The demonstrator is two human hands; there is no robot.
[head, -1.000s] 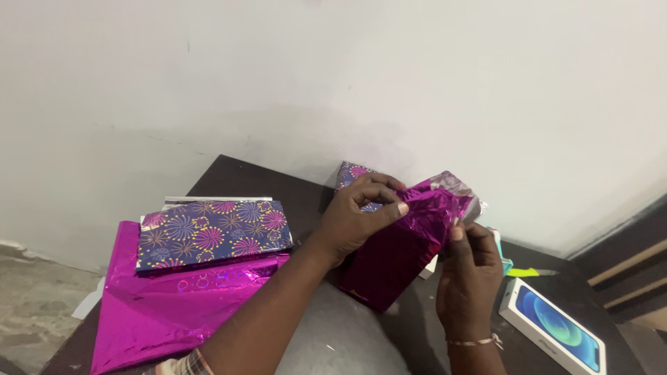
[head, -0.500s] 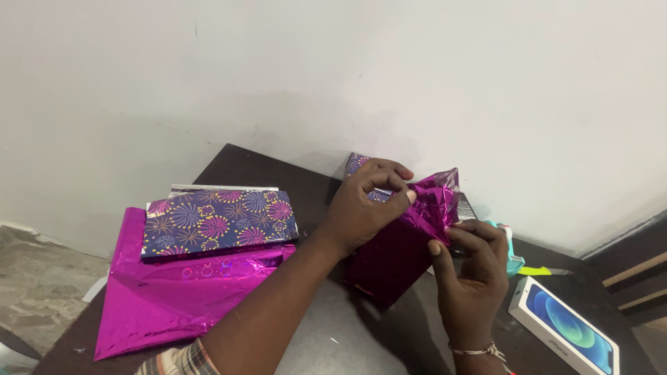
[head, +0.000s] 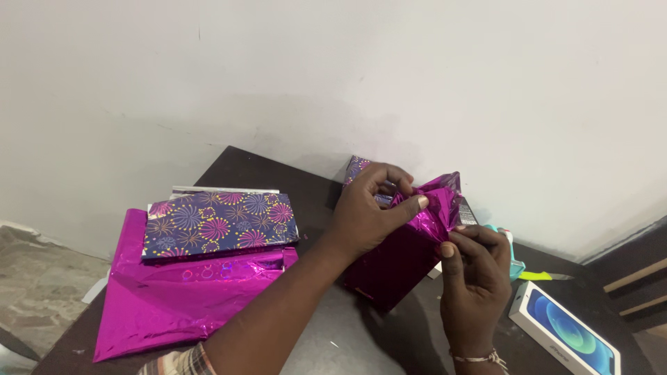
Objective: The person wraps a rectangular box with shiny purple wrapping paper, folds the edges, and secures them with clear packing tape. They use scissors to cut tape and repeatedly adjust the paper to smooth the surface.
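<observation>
Fingers (head: 417, 203) of both hands pinch magenta foil (head: 399, 253).

The left hand (head: 368, 219) is bare, its forearm uncovered up to a rolled sleeve cuff (head: 177, 361) in a plaid of orange, white and dark lines at the near left edge. The right hand (head: 476, 278) is bare too, with a thin pale thread bracelet (head: 479, 357) around the wrist

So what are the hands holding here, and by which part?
Both grip the magenta foil-wrapped box at its upper end: the left hand presses the foil folds down, and the right hand pinches the foil's loose edge.
</observation>
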